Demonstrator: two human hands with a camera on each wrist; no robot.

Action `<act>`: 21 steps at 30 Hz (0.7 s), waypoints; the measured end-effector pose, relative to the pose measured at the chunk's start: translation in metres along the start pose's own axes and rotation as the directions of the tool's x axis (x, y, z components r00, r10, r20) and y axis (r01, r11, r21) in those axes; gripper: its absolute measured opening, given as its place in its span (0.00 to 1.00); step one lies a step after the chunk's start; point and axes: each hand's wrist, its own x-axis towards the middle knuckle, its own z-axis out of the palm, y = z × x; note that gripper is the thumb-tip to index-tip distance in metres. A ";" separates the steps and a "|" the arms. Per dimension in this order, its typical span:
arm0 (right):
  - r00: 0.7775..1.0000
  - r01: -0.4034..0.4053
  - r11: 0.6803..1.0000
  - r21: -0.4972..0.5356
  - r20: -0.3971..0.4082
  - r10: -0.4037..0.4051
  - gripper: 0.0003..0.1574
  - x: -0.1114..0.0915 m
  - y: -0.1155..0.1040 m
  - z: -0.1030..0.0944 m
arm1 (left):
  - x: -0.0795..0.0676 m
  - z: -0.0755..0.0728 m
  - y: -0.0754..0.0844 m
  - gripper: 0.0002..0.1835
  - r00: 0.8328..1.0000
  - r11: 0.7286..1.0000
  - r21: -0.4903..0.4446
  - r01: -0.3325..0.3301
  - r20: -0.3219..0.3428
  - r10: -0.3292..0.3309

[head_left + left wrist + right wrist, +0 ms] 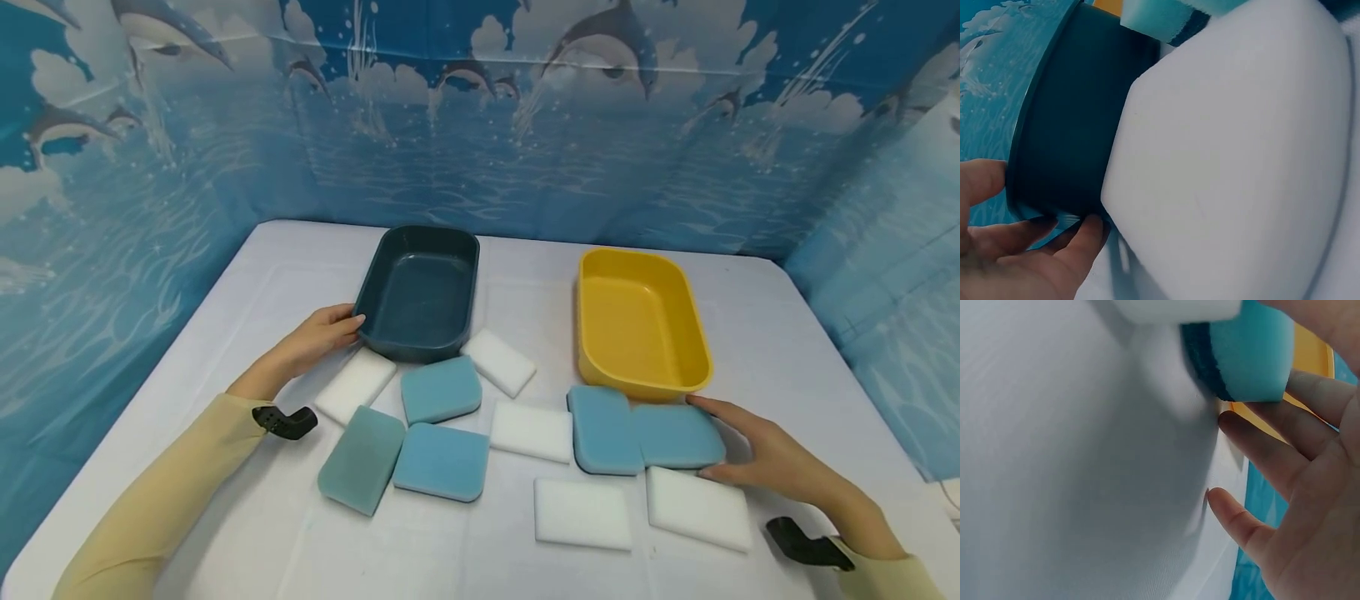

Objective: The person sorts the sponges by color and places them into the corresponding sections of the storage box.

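My left hand [324, 333] is at the near left corner of a dark teal plastic tub [416, 287]. In the left wrist view its thumb touches the rim, and its fingertips meet the outer wall [1079, 119]. A white sponge [356, 385] lies just below that hand. My right hand [776, 458] spreads around the right end of a blue sponge [677, 436]: index finger at the far edge by a yellow tub [637, 325], thumb at the near edge beside another white sponge [699, 508]. In the right wrist view the other fingers [1266, 450] reach forward, fairly straight.
Several more blue sponges [441, 461] and white sponges [531, 431] lie flat on the white-covered table [405, 558], in front of the tubs. A dolphin-patterned curtain [420, 167] hangs behind and at both sides. Black straps [285, 422] sit on the wrists.
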 end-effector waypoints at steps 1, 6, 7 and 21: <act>1.000 -0.004 1.000 -0.007 -0.003 0.004 0.55 0.000 -0.001 0.000 | 0.001 -0.001 0.000 0.33 1.000 1.000 -0.020 0.009 0.003 -0.009; 0.998 -0.053 0.998 -0.025 -0.034 0.052 0.51 -0.001 -0.005 -0.001 | 0.002 -0.004 0.000 0.36 0.999 0.995 -0.094 0.041 0.015 -0.040; 0.997 -0.068 0.997 -0.026 -0.037 0.067 0.51 -0.002 -0.005 -0.001 | 0.002 -0.004 0.000 0.36 0.999 0.994 -0.102 0.043 0.016 -0.041; 0.991 -0.098 0.994 0.048 -0.086 0.102 0.49 -0.015 0.000 -0.010 | 0.000 -0.005 -0.003 0.36 0.999 0.988 -0.148 0.052 0.021 -0.050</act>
